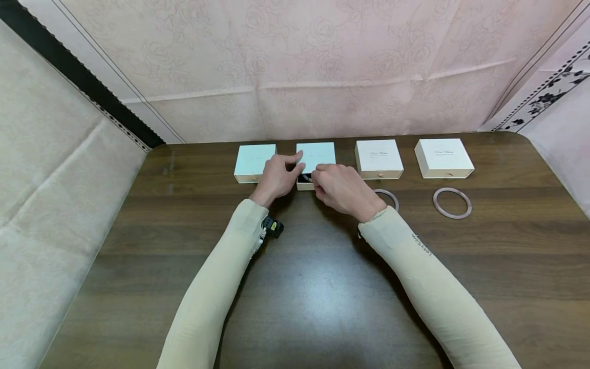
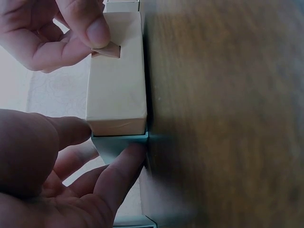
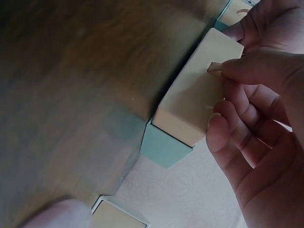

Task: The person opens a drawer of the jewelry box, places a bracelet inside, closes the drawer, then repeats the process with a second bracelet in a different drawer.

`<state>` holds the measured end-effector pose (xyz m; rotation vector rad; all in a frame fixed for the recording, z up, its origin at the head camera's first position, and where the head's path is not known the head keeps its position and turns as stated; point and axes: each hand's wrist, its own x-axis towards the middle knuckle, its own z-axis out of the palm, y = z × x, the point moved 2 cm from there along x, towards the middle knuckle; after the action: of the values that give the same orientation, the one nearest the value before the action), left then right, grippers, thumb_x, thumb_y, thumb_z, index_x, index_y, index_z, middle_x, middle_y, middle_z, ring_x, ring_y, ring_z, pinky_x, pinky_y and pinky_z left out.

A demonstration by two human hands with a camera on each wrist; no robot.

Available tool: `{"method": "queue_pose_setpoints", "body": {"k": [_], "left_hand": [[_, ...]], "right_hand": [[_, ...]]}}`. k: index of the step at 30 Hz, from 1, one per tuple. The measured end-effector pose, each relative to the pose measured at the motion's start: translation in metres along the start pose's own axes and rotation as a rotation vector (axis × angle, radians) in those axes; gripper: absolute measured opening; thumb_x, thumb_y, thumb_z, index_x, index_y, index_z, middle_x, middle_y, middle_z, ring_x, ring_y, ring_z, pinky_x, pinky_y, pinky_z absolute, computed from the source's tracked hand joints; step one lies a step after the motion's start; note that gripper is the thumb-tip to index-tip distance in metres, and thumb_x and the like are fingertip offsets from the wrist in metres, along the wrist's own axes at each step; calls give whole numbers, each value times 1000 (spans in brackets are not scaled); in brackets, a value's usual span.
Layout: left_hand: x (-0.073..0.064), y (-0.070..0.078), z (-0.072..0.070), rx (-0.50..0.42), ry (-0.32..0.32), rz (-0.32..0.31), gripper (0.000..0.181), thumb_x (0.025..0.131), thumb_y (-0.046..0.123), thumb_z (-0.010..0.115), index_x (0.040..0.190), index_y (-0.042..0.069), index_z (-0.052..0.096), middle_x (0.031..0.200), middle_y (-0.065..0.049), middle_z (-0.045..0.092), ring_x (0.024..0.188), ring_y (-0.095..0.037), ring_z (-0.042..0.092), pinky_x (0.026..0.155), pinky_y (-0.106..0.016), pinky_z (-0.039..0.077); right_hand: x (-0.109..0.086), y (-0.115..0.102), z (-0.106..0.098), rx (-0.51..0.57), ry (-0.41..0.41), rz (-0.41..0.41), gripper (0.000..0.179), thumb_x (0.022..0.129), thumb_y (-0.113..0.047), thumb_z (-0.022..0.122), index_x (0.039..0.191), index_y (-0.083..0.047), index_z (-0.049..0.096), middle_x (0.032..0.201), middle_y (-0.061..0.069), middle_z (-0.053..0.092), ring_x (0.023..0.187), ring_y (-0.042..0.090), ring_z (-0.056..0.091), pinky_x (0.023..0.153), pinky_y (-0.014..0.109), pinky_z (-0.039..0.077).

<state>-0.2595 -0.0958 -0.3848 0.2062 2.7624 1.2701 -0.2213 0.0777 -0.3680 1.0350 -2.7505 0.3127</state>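
Second from the left in the row is a teal-topped drawer box [image 1: 316, 156], its cream drawer [image 2: 116, 85] pulled part way out. Dark lining shows in the gap, with a bit of a pale curved rim inside. My right hand [image 1: 338, 187] pinches the small ribbon pull tab [image 3: 215, 67] on the drawer front between thumb and finger. At the box's left end, my left hand [image 1: 278, 177] rests fingers against its side and top edge. Another teal box [image 1: 255, 160] stands just left of that hand.
Two white-topped boxes [image 1: 379, 156] [image 1: 444, 156] continue the row on the right. Before the rightmost lies a pale lilac bangle [image 1: 468, 207]; a second bangle [image 1: 393, 197] is partly hidden by my right wrist. Behind the brown table [image 1: 299, 287] hangs a pink patterned cloth [image 1: 322, 66].
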Motion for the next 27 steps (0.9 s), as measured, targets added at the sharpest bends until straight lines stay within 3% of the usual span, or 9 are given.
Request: {"method": "queue_pose_setpoints", "body": {"k": [5, 18, 27], "left_hand": [[0, 0, 0, -7, -1, -3, 41, 105, 30, 58, 145, 20, 58, 151, 1, 55, 140, -25, 51, 100, -37, 49], [-1, 0, -1, -4, -1, 3, 41, 105, 29, 58, 145, 20, 57, 152, 1, 55, 138, -25, 53, 94, -35, 48], [-1, 0, 0, 4, 7, 34, 40, 105, 27, 58, 145, 19, 59, 149, -1, 58, 137, -27, 54, 107, -41, 49]], "right_hand": [[0, 1, 1, 1, 0, 3, 17, 90, 0, 62, 77, -10, 66, 75, 2, 60, 65, 20, 58, 60, 37, 53], [2, 2, 1, 9, -8, 15, 15, 90, 0, 62, 80, -9, 68, 78, 2, 62, 68, 20, 59, 62, 36, 53], [3, 3, 1, 9, -13, 20, 14, 91, 0, 62, 82, -8, 68, 80, 2, 64, 70, 20, 62, 63, 36, 55]]}}
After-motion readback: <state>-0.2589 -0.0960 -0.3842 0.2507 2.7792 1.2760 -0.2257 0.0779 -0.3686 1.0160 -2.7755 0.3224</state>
